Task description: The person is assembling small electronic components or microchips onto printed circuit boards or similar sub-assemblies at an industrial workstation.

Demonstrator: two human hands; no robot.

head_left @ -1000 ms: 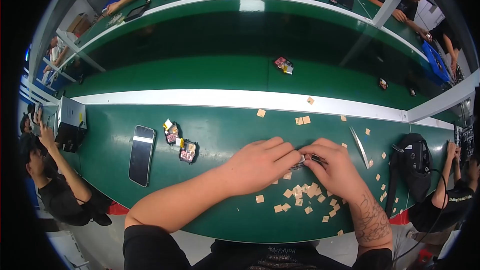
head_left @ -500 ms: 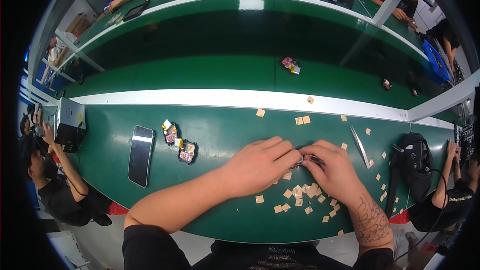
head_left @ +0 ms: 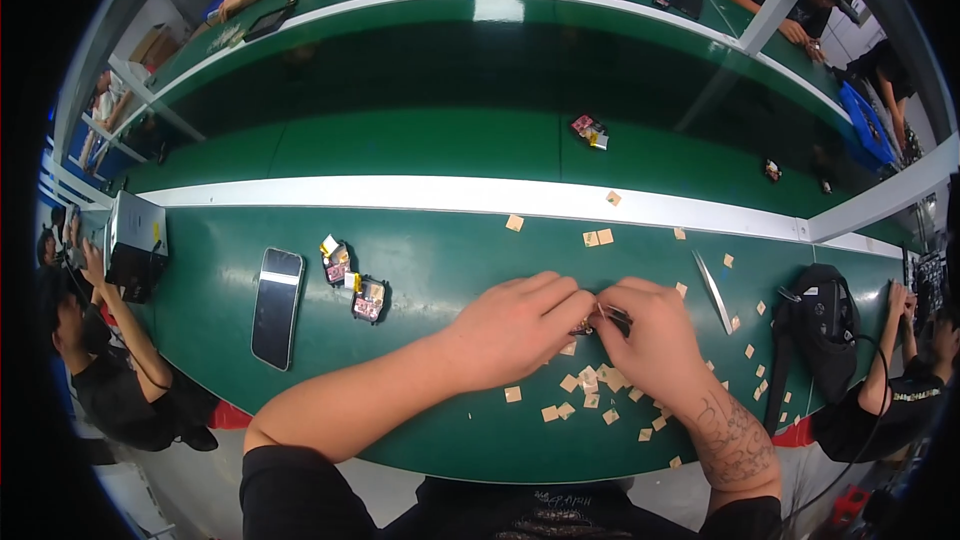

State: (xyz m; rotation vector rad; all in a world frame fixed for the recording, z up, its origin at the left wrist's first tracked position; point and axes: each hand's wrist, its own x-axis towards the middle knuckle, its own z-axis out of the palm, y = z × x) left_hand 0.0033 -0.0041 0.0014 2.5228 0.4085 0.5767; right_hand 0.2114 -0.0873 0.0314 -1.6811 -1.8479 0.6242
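A smooth green bench [head_left: 430, 445] with a dull sheen runs across the near side, its near edge bowed. Thin, flat paper squares [head_left: 591, 401], tan and matt, lie loosely heaped at the near right, some overlapping, with more strewn singly toward the right and the far side. Just beyond the heap, the left hand [head_left: 525, 315] is closed with its fingertips gripping a small part [head_left: 584, 328], dark with a shiny edge, which sits between the two hands above the bench (most of it is hidden by the fingers). The right hand [head_left: 645, 325] meets it from the other side, thumb and fingers pinched around a slim dark piece [head_left: 619, 316], too covered to name. Well to the right slumps a soft black cloth bag [head_left: 828, 325] with a strap; between it and the right hand lie slender, pale tweezers [head_left: 713, 290], tapering to a point. On the left rests a flat phone [head_left: 276, 315] with rounded corners and a glossy dark face; just beside it, two small open black cases [head_left: 370, 300] show silvery and yellow pieces. Farther off, a straight white rail [head_left: 400, 192] carries one paper square, and beyond it a similar loose case [head_left: 590, 132] lies on a glossy green strip [head_left: 420, 152].
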